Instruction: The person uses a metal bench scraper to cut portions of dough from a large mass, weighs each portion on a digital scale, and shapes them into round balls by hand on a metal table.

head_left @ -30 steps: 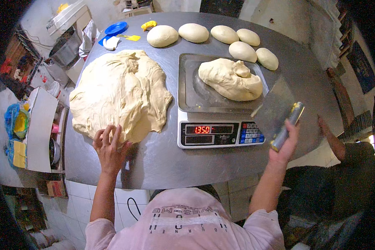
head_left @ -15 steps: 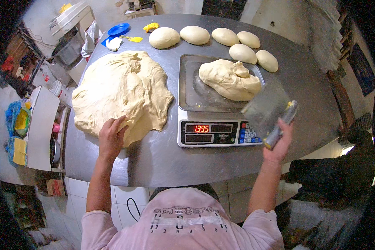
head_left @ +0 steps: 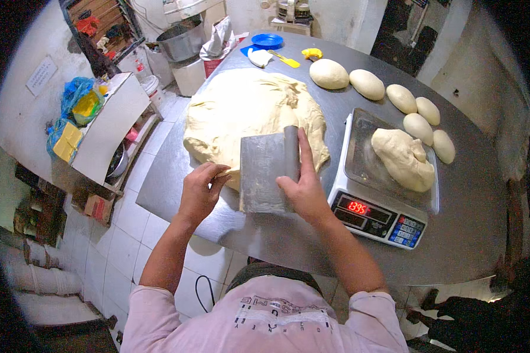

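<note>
Landmark: the big flat mass of dough (head_left: 253,115) spread on the round steel table (head_left: 312,241).
Right hand: the right hand (head_left: 303,185) grips a metal scraper (head_left: 265,170) by its rolled handle, fingers wrapped on the far side, forefinger stretched along the top edge.
Scraper: its broad blade lies over the near edge of the dough; whether the lower edge has cut into the dough cannot be made out, as the blade hides it.
Left hand: the left hand (head_left: 199,191) sits at the near-left edge of the dough, just beside the scraper, fingers curled together; the fingertips are hidden behind the blade's edge, so whether they pinch dough is unclear.
Scale: a digital scale (head_left: 374,206) stands right of the dough, a lump of dough (head_left: 405,159) on its tray.
Balls: six shaped dough balls (head_left: 366,84) curve beyond and to the right of the scale.
Far side: a blue lid (head_left: 267,41) and a yellow tool (head_left: 285,59) lie beyond the dough, small and hard to tell.
Cut off: the picture's dark rim swallows the table's right edge.
</note>
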`<state>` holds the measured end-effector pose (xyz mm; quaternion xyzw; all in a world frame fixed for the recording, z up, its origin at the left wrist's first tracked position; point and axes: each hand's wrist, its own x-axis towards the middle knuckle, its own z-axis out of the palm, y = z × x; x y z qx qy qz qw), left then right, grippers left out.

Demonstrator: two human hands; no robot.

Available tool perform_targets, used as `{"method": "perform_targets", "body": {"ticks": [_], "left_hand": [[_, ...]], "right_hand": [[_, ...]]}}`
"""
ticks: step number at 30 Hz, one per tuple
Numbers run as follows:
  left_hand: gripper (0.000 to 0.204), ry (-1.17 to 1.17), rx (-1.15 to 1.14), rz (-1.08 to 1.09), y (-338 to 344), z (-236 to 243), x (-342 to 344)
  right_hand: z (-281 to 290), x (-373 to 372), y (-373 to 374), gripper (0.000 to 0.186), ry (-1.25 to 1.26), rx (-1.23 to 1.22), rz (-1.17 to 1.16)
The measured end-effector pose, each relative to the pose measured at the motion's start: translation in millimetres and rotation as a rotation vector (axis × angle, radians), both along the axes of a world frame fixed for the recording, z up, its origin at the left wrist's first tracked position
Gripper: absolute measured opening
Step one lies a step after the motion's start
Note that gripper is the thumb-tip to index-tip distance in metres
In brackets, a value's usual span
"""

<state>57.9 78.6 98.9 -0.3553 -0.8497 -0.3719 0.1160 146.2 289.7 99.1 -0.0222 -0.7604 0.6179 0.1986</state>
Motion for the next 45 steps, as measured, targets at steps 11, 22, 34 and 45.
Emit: {"method": "perform_targets", "body": {"ticks": [11,22,34,45], "left_hand": [[0.008,-0.274,0.472,-0.175,43,55,7],[0.048,0.313,0.512,-0.641,329,118,82],[0.034,0.396,0.047,-0.15,238,38,31],[0.03,0.329,-0.015,0.447,9,3,-19]], "right_hand": [[10,60,33,0.099,-0.178,-0.09,0.303],[15,267,164,0.094,0.193,-0.304,-0.857],[49,221,180,0.09,0.152,-0.312,-0.6],[72,38,149,0.066,-0.349,0.992,-0.227]]}}
